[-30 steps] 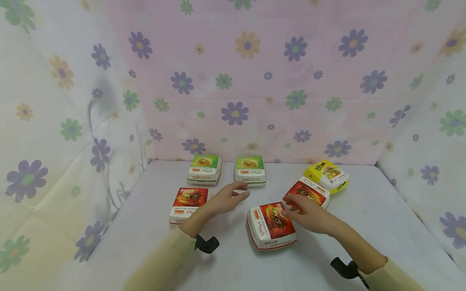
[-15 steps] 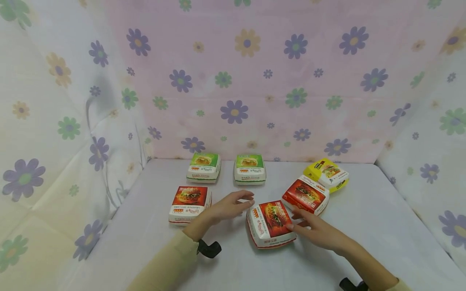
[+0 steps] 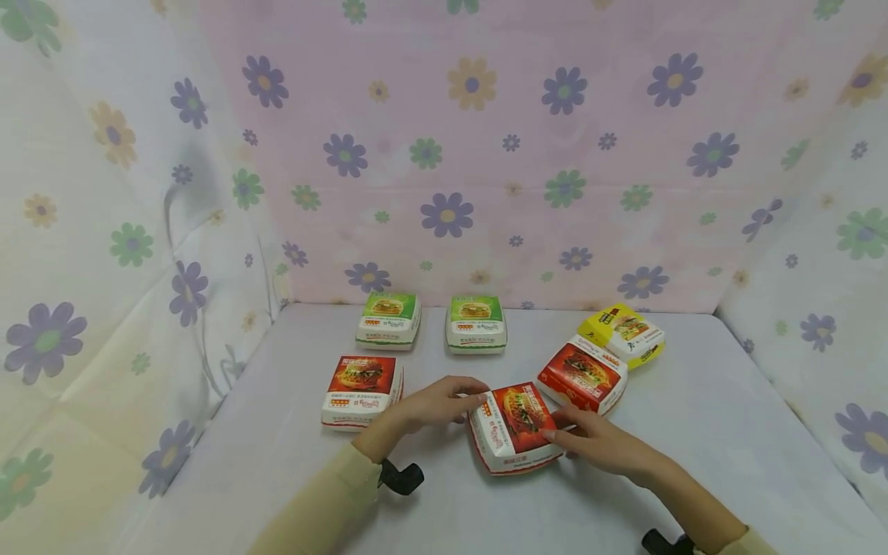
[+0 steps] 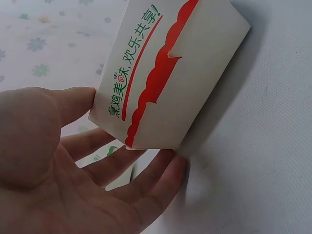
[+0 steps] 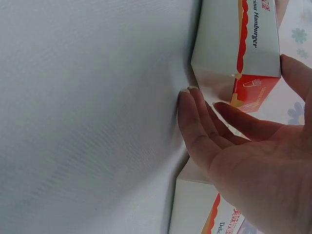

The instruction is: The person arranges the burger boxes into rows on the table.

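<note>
A red-and-white hamburger box [image 3: 516, 424] lies slightly turned at the front middle of the table. At its left edge is my left hand [image 3: 437, 405]; in the left wrist view, the thumb touches a top corner of the box [image 4: 204, 73] and the loosely bent fingers reach along its side, tips partly hidden. My right hand [image 3: 600, 443] is at the right side. In the right wrist view, its thumb meets the top corner of the box [image 5: 219, 39], while the nearly straight fingers stand just off the wall. Behind that hand lies another red hamburger box [image 3: 583, 370].
A yellow burger box [image 3: 627, 335] touches the right red box from behind. Two green burger boxes [image 3: 388, 320] stand along the back, and a third red box [image 3: 361, 389] sits beside my left forearm. Flowered cloth [image 3: 444, 154] walls in the white table [image 3: 208, 478].
My right hand has come down and toward me from the right red box to the middle one's right side. My left hand has moved toward me and right, reaching its left edge. The boxes stay put.
</note>
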The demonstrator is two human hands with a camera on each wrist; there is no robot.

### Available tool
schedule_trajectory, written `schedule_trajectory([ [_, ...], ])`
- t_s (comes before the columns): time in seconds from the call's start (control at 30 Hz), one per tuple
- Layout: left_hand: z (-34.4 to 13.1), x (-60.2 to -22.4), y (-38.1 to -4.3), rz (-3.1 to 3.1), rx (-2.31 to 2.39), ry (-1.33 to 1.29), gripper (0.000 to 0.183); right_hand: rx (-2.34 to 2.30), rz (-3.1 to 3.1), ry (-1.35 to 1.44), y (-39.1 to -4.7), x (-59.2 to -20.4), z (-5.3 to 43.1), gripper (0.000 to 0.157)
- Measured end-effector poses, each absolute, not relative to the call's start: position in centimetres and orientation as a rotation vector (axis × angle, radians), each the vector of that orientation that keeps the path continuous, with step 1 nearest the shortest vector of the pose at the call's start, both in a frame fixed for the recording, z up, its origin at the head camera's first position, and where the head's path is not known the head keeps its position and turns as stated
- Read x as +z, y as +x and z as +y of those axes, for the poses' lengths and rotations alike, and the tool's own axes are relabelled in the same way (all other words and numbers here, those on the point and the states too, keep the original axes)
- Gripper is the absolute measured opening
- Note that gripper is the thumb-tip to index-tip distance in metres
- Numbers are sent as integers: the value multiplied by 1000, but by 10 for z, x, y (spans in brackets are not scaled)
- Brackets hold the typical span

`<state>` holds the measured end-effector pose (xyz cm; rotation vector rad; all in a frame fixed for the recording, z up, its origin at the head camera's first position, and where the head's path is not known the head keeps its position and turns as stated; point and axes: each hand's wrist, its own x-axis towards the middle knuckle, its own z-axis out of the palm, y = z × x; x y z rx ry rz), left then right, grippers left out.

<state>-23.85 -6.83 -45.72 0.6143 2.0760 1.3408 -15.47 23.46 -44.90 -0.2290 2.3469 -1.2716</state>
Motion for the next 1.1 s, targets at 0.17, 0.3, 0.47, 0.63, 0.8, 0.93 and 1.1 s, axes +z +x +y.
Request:
schedule_trajectory([
  [0.17, -69, -456, -237, 2025, 1359, 578, 43, -1274, 2316, -228, -156, -449, 235, 57],
  [0.3, -69, -458, -237, 2028, 1357, 573, 43, -1264, 2308, -223, -157, -449, 236, 59],
  [0.47, -71, -461, -237, 2040, 1353, 564, 41, -1260, 2305, -245, -159, -449, 238, 55],
  [0.63, -74, -461, -233, 2062, 1338, 549, 43, -1282, 2319, -257, -163, -449, 239, 56],
  [0.8, -77, -459, -227, 2066, 1330, 529, 45, -1344, 2371, -199, -165, -453, 235, 57],
  [0.93, -79, -457, -223, 2054, 1317, 506, 49, -1424, 2407, -156, -165, -456, 230, 56],
  [1.1, -78, -454, -216, 2033, 1304, 476, 56, -1459, 2463, -110, -163, -457, 223, 49],
])
